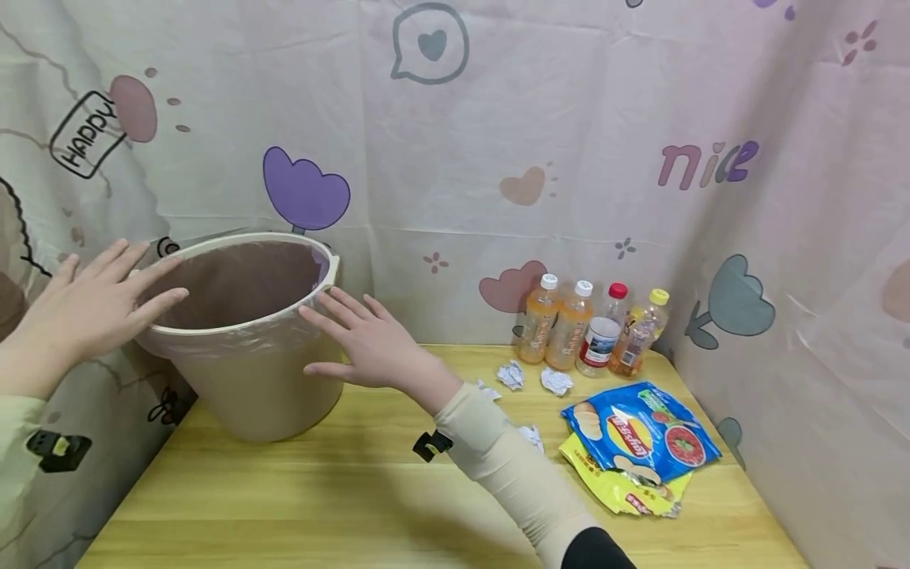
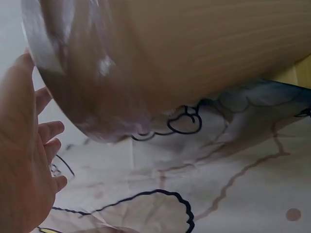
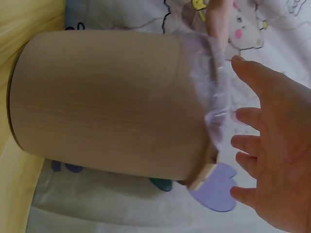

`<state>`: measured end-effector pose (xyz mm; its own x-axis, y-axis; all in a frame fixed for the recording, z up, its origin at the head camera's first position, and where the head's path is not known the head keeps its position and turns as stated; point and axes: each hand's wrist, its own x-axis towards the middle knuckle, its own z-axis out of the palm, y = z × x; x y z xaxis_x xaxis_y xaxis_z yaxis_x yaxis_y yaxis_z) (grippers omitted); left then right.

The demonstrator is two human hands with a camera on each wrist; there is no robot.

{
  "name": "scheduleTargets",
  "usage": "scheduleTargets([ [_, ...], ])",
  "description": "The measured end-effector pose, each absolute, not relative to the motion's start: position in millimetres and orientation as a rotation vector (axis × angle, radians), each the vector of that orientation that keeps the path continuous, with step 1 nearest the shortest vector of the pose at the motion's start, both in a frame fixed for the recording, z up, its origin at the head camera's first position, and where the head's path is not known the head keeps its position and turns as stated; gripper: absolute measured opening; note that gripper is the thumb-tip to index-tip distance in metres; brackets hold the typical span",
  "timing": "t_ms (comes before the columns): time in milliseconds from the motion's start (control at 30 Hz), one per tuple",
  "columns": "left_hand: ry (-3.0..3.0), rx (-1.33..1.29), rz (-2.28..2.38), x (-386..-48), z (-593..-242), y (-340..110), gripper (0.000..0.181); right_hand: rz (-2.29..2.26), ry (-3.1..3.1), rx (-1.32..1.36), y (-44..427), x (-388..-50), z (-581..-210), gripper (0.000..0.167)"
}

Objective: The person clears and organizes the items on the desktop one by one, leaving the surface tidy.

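A round beige plastic bin [image 1: 256, 395] stands on a yellow wooden bench [image 1: 284, 498]; the left hand [image 1: 95, 304] and right hand [image 1: 373, 348] flank it, fingers spread. A snagging fingertip could drag its clear plastic liner [image 1: 235, 341] loose.

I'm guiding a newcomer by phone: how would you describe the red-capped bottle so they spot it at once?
At the back right of the wooden table, beyond the blue chip bag, four bottles stand side by side. The red-capped bottle is third from the left, between a white-capped bottle and a yellow-capped bottle. Only its cap is red.
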<state>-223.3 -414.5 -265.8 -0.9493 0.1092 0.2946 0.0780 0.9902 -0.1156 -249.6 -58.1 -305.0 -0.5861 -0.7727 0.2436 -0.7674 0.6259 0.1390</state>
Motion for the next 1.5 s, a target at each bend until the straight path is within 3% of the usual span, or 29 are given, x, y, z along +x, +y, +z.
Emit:
scheduleTargets([
  [400, -3.078, -0.027, 0.017, -247, -262, -443, 0.080, 0.018, -2.630, 1.222, -89, -272, -305, 0.079],
  [967, -3.216, -0.059, -0.204, -270, -259, -442, 0.090, 0.215, -2.656, 1.207, -92, -283, -308, 0.075],
  [1500, -3.197, -0.029, -0.359, -262, -258, -422, 0.092, 0.388, -2.622, 1.189, -78, -284, -312, 0.069],
])
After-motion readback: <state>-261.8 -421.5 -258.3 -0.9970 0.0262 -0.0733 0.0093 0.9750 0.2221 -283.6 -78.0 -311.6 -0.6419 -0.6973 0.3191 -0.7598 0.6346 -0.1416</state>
